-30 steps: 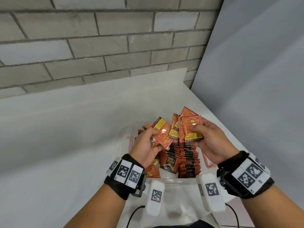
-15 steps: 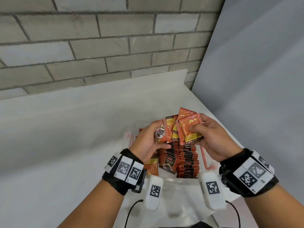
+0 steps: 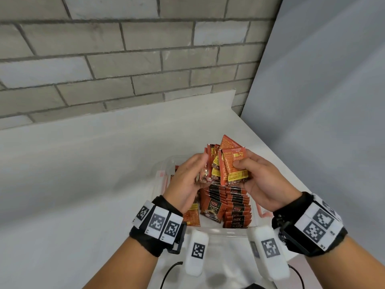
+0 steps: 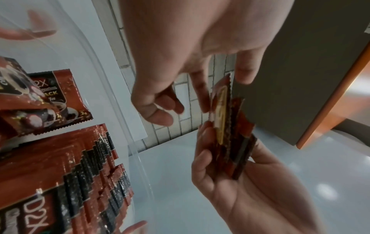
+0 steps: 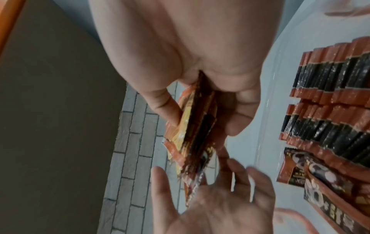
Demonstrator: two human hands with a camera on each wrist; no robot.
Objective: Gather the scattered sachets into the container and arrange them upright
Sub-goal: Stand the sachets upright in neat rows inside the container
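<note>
We see the right hand raised over the container, thumb and curled fingers pinching a fanned bunch of sachets. The left hand meets the bunch's left side, fingers loosely extended against one sachet. Only the left wrist view shows the bunch edge-on. The clear container holds rows of upright sachets.
</note>
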